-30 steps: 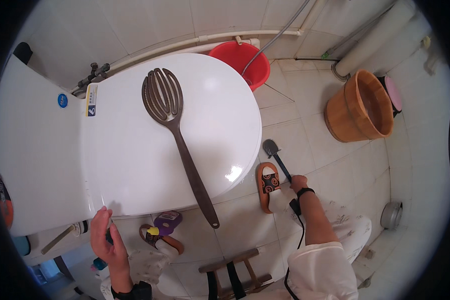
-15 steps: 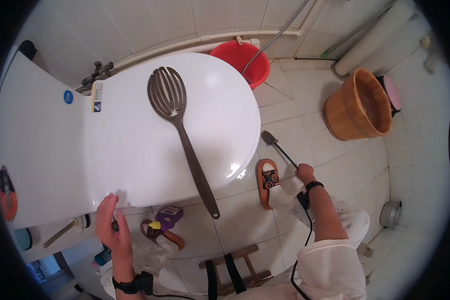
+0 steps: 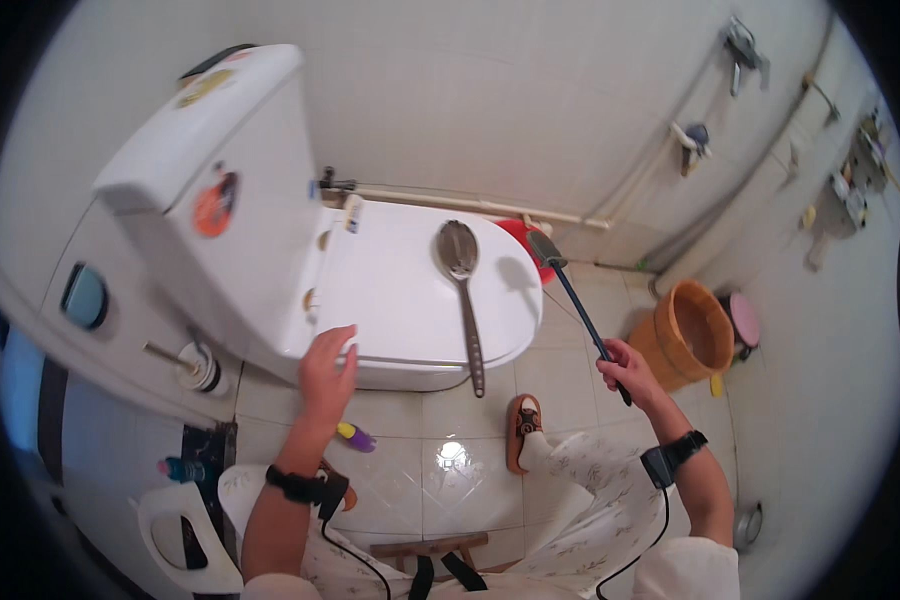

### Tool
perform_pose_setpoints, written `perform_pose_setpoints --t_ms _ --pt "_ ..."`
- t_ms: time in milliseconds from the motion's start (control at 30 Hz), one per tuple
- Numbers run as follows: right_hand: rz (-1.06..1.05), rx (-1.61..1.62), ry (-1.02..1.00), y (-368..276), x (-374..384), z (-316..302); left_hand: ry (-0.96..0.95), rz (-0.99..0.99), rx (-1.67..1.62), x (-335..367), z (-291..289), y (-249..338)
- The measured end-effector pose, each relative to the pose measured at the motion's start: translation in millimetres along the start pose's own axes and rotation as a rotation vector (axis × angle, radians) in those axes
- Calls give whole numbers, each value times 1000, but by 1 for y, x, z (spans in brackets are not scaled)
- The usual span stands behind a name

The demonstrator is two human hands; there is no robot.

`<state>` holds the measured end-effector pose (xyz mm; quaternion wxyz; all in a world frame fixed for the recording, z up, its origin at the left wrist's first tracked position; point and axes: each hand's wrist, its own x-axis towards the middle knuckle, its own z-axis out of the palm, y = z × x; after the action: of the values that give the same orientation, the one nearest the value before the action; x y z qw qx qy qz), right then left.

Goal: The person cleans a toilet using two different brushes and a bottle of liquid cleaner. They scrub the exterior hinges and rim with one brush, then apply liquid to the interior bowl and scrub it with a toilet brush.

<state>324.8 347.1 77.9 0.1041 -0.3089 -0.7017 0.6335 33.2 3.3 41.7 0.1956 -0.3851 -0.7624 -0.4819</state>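
My right hand (image 3: 632,374) grips the dark handle of a toilet brush (image 3: 582,312). Its greyish head is raised, near the lid's right end and in front of the red bucket. On the closed white toilet lid (image 3: 400,300) lies a dark brown slotted spoon (image 3: 468,310), its handle reaching past the lid's near edge. My left hand (image 3: 326,382) is at the near left edge of the lid, fingers stretched and thumb apart, with nothing visibly held. Whether it touches the lid I cannot tell.
Behind the lid stands a red bucket (image 3: 523,240), and a wooden bucket (image 3: 660,335) is at the right. A purple bottle (image 3: 358,438) lies near my foot. A white brush holder (image 3: 206,372) stands left, a white plastic chair (image 3: 160,520) lower left, a low wooden stool (image 3: 430,546) below.
The view has shifted, showing more wall. My right hand has lifted the toilet brush from near the floor to beside the lid's right end. My left hand remains by the toilet's near side.
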Motion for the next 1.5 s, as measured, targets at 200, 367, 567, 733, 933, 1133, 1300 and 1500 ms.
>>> perform_pose_setpoints --t_ms 200,367,567,733,933,1133,1300,1500 --pt "-249 -245 -250 -141 -6 113 41 -147 -97 -5 -12 1" --pt "-367 -744 -413 -178 29 210 -12 -225 -99 -24 -37 -14" --pt "-835 -1471 -159 -174 89 291 -126 -219 -82 -23 -54 -13" --pt "-843 -1778 -255 -186 114 364 -117 -260 -44 -17 -60 -21" --pt "-720 -1847 -105 -177 146 410 -104 -256 -90 -5 -58 -18" --pt "-763 -1936 -380 -200 88 410 -46 -359 7 -5 -86 -25" --pt "-910 -1896 -394 -208 107 408 -64 -439 -36 -2 -85 -25" --pt "-909 -1868 -300 -200 161 398 -131 -470 -10 -2 -90 -21"
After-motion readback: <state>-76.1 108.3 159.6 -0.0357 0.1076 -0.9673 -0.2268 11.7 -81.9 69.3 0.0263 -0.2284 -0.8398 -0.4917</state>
